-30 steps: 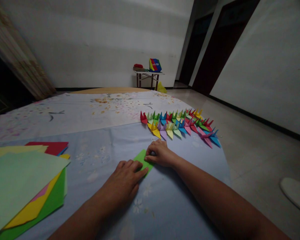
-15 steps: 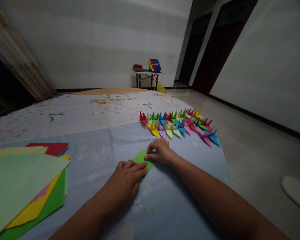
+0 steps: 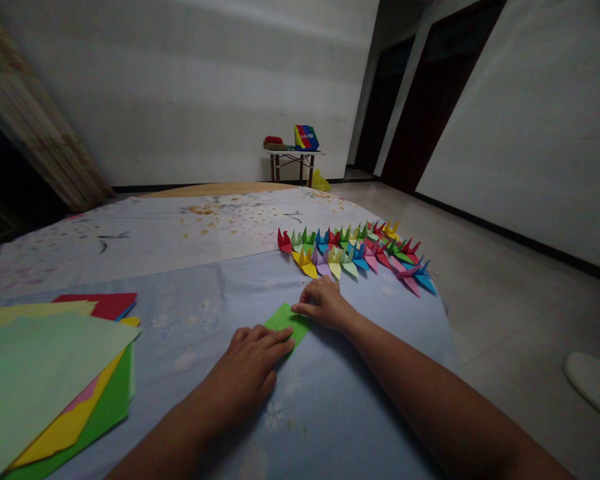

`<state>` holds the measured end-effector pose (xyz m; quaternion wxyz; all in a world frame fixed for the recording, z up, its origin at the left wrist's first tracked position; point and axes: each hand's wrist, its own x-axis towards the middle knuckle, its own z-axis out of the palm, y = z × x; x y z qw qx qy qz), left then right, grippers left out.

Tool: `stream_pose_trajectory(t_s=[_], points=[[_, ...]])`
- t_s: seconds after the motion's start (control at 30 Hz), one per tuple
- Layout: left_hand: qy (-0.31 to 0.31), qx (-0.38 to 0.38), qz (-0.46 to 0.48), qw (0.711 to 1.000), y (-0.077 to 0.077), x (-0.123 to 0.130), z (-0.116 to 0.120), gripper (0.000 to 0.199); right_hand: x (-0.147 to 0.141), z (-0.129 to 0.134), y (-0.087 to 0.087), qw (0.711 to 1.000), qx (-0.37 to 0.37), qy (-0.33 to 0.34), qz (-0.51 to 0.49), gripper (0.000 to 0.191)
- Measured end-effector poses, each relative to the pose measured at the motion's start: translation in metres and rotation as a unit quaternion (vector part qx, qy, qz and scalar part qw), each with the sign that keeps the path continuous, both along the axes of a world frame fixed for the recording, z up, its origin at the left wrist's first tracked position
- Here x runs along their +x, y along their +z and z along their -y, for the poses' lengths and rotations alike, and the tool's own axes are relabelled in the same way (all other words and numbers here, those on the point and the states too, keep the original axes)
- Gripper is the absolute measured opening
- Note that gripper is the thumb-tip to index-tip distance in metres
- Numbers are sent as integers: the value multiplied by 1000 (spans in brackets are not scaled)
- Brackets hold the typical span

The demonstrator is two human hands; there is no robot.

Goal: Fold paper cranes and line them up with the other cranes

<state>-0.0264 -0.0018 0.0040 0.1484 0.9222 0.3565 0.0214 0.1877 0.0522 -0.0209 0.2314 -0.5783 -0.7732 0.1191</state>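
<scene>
A small folded piece of bright green origami paper (image 3: pixel 281 318) lies on the light blue cloth in front of me. My left hand (image 3: pixel 253 357) rests flat on its lower left part, fingers stretched out over it. At the paper's upper right edge is my right hand (image 3: pixel 326 303), with its fingers curled and the thumb close to the forefinger, closed at that edge. Beyond my right hand stand rows of folded paper cranes (image 3: pixel 350 253) in many colours. To the left is a loose stack of coloured paper sheets (image 3: pixel 50 373), pale green on top.
The round table carries a blue cloth (image 3: pixel 360 427) over a white flowered tablecloth (image 3: pixel 145 233). Its curved edge drops to the tiled floor on the right. A small side table (image 3: pixel 293 153) with a colourful box (image 3: pixel 307 137) stands by the far wall.
My right thumb and fingers have shifted slightly up along the green paper's edge, baring more of it. My left hand stays in nearly the same place. The view has tilted a little.
</scene>
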Motion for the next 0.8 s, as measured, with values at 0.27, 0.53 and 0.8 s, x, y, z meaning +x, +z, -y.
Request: stream_pose_trajectory(t_s=[0.27,0.53,0.8], points=[[1,-13,-12,1000,3,1,1,63,-7,0,-5,999,-27,9,26,32],[3,-10,-14,1000,0,-1,1,63,-1,-3,-3,1000,8,-4,16,30],[-1,-6,-12,1000,2,0,1,64,-3,1,-3,998,-52,4,33,30]])
